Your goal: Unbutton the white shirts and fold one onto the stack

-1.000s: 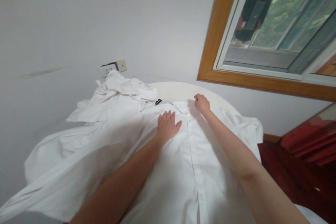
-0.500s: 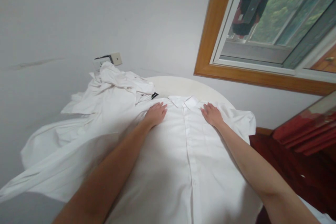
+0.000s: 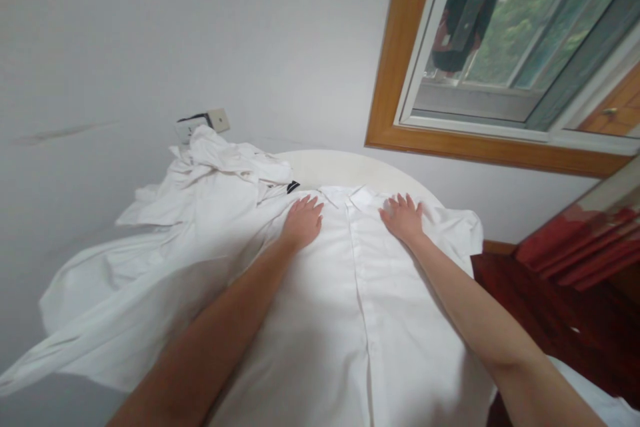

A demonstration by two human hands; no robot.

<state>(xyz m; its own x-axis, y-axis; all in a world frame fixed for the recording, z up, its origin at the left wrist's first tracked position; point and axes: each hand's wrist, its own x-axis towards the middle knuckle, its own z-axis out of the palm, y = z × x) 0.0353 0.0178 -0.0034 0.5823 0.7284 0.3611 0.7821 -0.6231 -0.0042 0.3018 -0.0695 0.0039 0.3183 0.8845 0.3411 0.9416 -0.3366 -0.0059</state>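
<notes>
Running lengthwise toward you, the shirt (image 3: 330, 293) lay on the tabletop (image 3: 345, 165), collar (image 3: 363, 197) pretty much between your left hand (image 3: 303, 221) and right hand (image 3: 404, 219), both palm-down on it, grip loose, clutching nothing.

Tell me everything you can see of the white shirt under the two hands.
The white shirt looks like thin woven cloth, lightly creased. It lies spread front up on the round table, its pointed collar at the far end and its front placket running down the middle toward the wearer. The left hand and right hand rest on it, either side of the collar. More white cloth bunches at its left. Its near end runs out of view.
</notes>
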